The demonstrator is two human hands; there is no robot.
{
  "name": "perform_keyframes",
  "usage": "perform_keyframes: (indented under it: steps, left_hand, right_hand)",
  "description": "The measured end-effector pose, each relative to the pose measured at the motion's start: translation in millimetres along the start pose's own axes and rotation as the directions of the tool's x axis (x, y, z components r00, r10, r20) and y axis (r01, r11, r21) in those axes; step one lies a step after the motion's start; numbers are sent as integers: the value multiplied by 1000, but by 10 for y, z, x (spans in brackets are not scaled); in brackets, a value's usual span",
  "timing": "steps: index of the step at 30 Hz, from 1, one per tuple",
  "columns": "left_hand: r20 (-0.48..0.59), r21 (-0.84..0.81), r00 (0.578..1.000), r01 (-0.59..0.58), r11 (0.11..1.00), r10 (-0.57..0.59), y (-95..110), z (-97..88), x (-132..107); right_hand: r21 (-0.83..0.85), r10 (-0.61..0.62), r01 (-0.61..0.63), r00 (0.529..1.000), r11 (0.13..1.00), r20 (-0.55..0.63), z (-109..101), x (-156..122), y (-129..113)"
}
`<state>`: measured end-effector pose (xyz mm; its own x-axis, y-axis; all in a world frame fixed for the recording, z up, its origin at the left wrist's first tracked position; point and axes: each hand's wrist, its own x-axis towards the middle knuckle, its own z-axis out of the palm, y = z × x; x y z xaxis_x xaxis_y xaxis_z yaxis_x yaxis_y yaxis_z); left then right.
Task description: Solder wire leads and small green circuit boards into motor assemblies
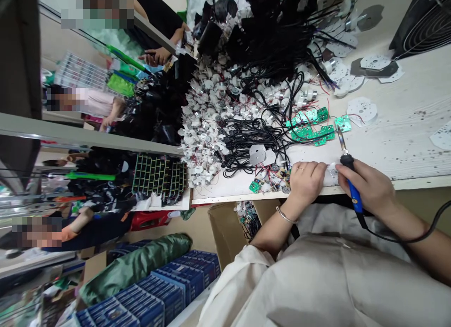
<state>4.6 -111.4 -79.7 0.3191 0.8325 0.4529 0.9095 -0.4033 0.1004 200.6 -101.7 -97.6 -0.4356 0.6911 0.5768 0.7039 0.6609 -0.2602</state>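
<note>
My right hand point(375, 186) grips a soldering iron point(355, 198) with a blue handle. The iron's metal tip points away from me, at the edge of a small green circuit board point(343, 123); I cannot tell whether it touches. My left hand point(307, 182) is closed near the table's front edge, and what its fingers hold is hidden. Between my hands lies a small white part point(331, 173). Beyond them sit several more green boards point(313, 126) with red wires. Bundled black cables point(253, 134) lie to the left of the boards.
White lamp-like parts point(204, 129) form a large heap at left. Black housings point(271, 40) are piled behind. Octagonal white plates point(361, 112) lie at right, near a black fan point(430, 26). Below are a cardboard box point(225, 233) and blue crates point(169, 280). Several people work at left.
</note>
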Motion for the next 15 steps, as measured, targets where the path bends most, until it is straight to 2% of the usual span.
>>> perform_keyframes:
  steps: [3, 5, 11, 15]
  left_hand:
    - [-24, 9, 1000, 17, 1000, -17, 7, 39, 2]
    - [-50, 15, 999, 17, 1000, -17, 8, 53, 1]
    - [-61, 1, 998, -11, 1000, 11, 5, 47, 7]
    - [-22, -5, 1000, -1, 1000, 1, 0, 65, -4]
  right_hand:
    - [-145, -66, 51, 992, 988, -105, 2, 47, -23]
    - [-175, -108, 83, 984, 981, -139, -2, 77, -32]
    - [-203, -141, 103, 974, 974, -177, -6, 73, -25]
    - [-192, -142, 108, 975, 975, -172, -2, 56, -15]
